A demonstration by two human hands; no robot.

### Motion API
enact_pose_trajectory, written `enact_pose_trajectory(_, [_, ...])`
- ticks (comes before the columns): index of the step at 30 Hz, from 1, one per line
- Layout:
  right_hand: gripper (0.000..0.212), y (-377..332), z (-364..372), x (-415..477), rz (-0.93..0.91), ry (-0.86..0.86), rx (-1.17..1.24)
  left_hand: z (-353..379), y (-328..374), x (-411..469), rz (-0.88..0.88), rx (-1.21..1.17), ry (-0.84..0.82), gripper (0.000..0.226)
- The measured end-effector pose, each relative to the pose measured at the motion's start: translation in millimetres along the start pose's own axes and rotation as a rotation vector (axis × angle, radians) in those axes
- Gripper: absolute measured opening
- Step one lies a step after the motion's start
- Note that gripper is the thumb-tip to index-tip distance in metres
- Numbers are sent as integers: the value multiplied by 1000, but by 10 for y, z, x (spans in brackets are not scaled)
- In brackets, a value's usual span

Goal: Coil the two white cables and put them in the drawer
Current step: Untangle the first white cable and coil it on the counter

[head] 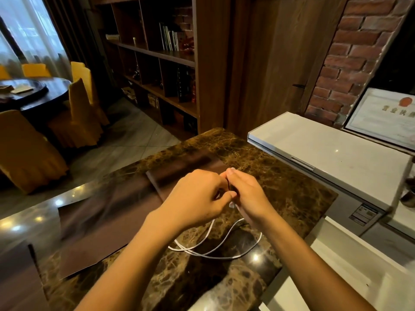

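Fingertips (231,194) of both your hands pinch one white cable (215,248) end at frame centre; its slack trails down toward you.

Counter (280,194) sits centre, near. Both hands meet above its middle: left hand (197,198) touching right hand (244,196), cable (215,250) hanging from them w/ loops lying on counter just nearer. Mat (107,212) on counter's left part. Chest unit (332,153) just right of counter; framed certificate (381,117) behind it, far right. Shelving (157,63) far centre. Round table (38,90) w/ chairs (78,108) far left.
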State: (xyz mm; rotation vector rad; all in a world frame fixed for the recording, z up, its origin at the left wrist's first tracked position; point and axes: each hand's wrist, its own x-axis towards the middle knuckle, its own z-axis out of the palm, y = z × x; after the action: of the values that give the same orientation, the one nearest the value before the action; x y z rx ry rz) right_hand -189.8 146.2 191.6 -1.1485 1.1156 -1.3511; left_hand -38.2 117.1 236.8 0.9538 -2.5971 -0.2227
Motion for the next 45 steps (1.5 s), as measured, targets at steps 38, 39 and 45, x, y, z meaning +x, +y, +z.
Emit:
enact_pose_trajectory(38, [41,-167,384,-498,91,-76,55,181,-231,195,-85,-780,468,54])
enact_pose_trajectory(39, [40,-177,394,-511,108,-94,104,205,-231,197,-97,-792,465,55])
enact_pose_trajectory(45, [41,-251,408,-498,101,-87,219,371,-137,158,-212,-1008,478,62])
